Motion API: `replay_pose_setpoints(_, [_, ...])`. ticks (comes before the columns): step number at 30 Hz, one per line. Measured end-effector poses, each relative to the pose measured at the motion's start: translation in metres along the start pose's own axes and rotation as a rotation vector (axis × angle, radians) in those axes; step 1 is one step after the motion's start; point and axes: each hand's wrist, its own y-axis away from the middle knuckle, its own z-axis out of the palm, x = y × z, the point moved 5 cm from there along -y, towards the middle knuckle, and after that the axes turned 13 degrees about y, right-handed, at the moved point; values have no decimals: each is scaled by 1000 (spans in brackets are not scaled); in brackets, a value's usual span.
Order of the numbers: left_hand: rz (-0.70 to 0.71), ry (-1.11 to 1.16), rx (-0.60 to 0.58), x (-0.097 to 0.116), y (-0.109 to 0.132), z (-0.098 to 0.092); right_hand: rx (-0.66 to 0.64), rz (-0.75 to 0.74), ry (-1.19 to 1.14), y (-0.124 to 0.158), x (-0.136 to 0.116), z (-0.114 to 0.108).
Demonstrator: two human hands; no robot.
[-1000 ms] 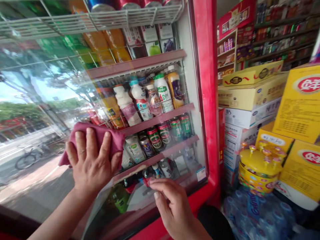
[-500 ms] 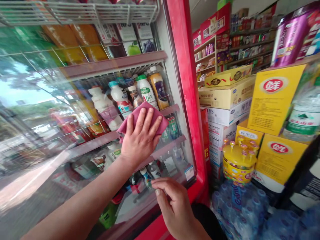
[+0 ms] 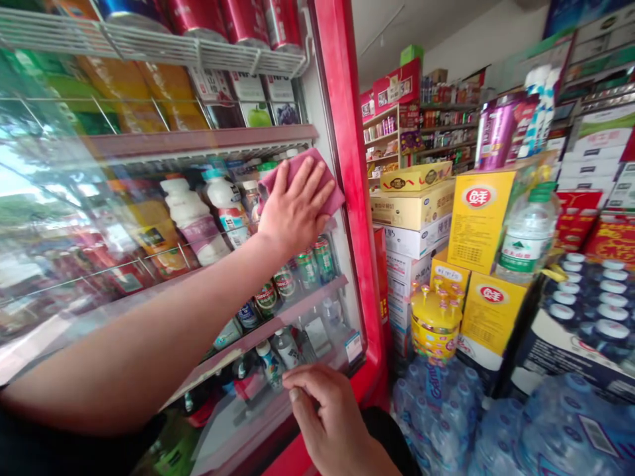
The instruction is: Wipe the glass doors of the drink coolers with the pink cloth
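Now, in the head view, the pink cloth has slid up to twelve o'clock, just beside the red frame, so wiping seems at the glass's edge. The left hand's fingers spread flat, pressing it; the right hand, six o'clock, curls loosely, any grasp unclear. Unobstructed glass stretches toward nine.

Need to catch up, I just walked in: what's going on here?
A person's left hand, fingers spread, holds a pink cloth flat against the glass of a drinks cooler, close to its red frame. The right hand is loosely curled lower down, with nothing visible in it. Bottles and cans stand behind the glass; yellow boxes are stacked off to the right.
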Motion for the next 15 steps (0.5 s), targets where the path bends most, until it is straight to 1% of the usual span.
replay_pose_setpoints(2, [-19,4,42,-6,-22,-10,3,-4,5,0,0,2])
replay_pose_setpoints(3, [-28,9,53,-6,-29,-10,0,-2,8,0,1,4])
replay_pose_setpoints(4, [-36,15,58,-3,-33,-7,-3,4,13,1,3,6])
replay_pose_setpoints(6, [-38,28,50,6,-30,6,-7,21,28,5,7,9])
replay_pose_setpoints(8, [-27,23,7,21,-17,27,-15,36,47,8,12,12])
replay_pose_setpoints(11, [5,-6,-84,45,14,63,-32,20,61,12,17,15])
replay_pose_setpoints(13, [49,-12,-129,60,36,84,-35,-9,52,13,20,17])
replay_pose_setpoints(15, [113,-17,-176,72,55,101,-31,-36,45,15,25,19])
